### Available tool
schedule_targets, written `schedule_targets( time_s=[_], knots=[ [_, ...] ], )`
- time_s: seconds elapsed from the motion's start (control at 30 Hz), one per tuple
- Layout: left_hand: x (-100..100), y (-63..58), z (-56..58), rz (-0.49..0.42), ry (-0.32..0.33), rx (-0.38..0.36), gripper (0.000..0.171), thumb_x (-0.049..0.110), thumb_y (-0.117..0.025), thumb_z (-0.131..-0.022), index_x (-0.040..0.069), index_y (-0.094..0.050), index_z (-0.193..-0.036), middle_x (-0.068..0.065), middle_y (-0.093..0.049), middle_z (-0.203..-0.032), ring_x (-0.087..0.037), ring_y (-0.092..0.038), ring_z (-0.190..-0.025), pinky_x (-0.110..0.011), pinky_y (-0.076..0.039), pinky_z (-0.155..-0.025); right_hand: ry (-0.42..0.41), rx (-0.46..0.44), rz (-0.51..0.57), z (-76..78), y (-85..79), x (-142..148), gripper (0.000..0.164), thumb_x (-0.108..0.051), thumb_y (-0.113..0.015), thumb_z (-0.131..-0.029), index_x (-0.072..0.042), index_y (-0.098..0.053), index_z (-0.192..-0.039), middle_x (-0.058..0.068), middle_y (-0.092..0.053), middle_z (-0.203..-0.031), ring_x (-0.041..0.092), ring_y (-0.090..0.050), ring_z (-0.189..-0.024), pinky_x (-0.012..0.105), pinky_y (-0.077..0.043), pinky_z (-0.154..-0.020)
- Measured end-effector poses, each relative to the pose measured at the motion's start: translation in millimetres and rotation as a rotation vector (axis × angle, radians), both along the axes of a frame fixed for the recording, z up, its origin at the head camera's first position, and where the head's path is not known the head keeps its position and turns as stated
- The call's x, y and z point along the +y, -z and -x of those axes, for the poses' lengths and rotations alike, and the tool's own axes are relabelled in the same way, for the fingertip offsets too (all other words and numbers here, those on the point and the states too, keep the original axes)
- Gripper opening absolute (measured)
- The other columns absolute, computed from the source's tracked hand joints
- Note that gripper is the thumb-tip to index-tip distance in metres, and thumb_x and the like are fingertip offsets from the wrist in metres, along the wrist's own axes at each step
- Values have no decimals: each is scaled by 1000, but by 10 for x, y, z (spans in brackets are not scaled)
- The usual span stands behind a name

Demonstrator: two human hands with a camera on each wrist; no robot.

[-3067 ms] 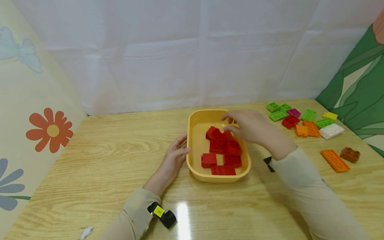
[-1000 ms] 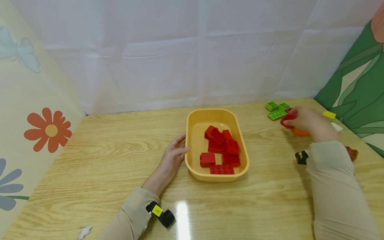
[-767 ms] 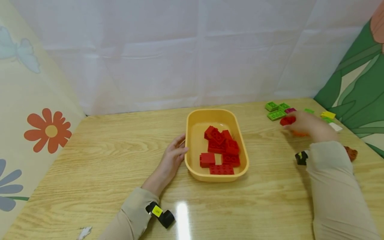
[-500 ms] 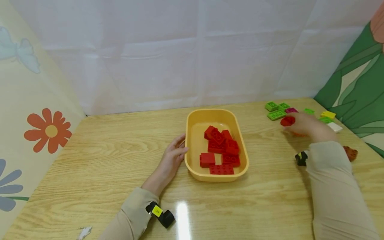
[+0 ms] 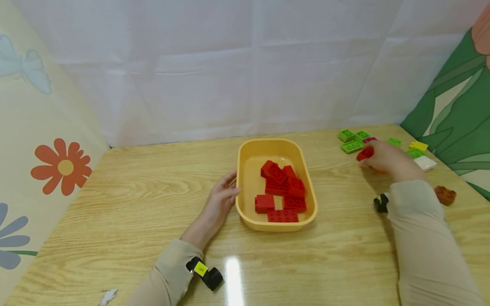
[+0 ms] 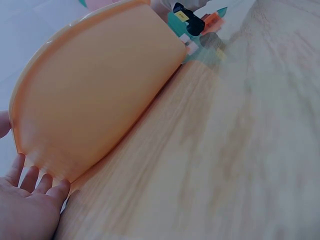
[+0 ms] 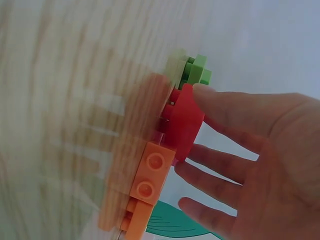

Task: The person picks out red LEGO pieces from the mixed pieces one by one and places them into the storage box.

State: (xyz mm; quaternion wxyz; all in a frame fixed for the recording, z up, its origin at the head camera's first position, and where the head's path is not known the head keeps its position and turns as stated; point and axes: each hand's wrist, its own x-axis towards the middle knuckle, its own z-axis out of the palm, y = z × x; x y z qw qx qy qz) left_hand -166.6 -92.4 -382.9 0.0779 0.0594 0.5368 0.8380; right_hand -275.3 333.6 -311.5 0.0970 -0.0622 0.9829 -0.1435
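In the head view, my left hand [image 5: 215, 206] is at the left side of a yellow plastic tub [image 5: 245, 153]. Its thumb lies on the rim and its fingertips touch the outer wall, as the left wrist view shows. Several red toy bricks [image 5: 277, 186] lie inside the tub. Over at the right, my right hand [image 5: 390, 159] pinches a red toy brick [image 7: 185, 122] between thumb and fingers. This brick is tilted, its studs facing the tabletop. Orange bricks [image 7: 152, 172] are right beside it, partly hidden under the hand in the head view.
Green bricks [image 5: 352, 146] lie left of and behind my right hand. Right of it are a yellow brick [image 5: 418, 145], a white piece [image 5: 425, 163] and a brown brick [image 5: 445, 195]. A white cloth [image 5: 191, 72] hangs along the table's back edge.
My right hand has gone from above the tub to the loose bricks at the right and has taken hold of the red brick there. The left hand has stayed at the tub.
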Motion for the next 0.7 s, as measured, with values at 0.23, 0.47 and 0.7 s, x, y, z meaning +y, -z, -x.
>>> schedule_targets(
  time_s=[0.23,0.47,0.7],
  knots=[
    [-1,-1,5,2,1,-5,65,1,-48,-87,-9,-29,-149,-26,-31,-154,-33,-32,-141,-24,-41,-100,10,-17,-19,-3,-20,-28,51,-9,-61,-92,19,-41,-129,45,-42,-126,57,-44,-110,69,-36,-94],
    [7,-4,-3,4,-5,-5,65,1,-48,-87,-9,-29,-148,-26,-32,-153,-33,-33,-141,-23,-42,-98,-7,3,-15,-13,-30,-35,50,-8,-59,-92,16,-43,-132,45,-41,-129,59,-43,-112,70,-36,-94],
    [10,-1,-2,2,-4,-4,65,0,-47,-87,-9,-29,-148,-26,-32,-153,-32,-33,-140,-24,-42,-99,-12,37,-19,-13,-54,-77,48,-12,-56,-94,14,-45,-133,43,-43,-130,60,-43,-114,71,-36,-93]
  ],
)
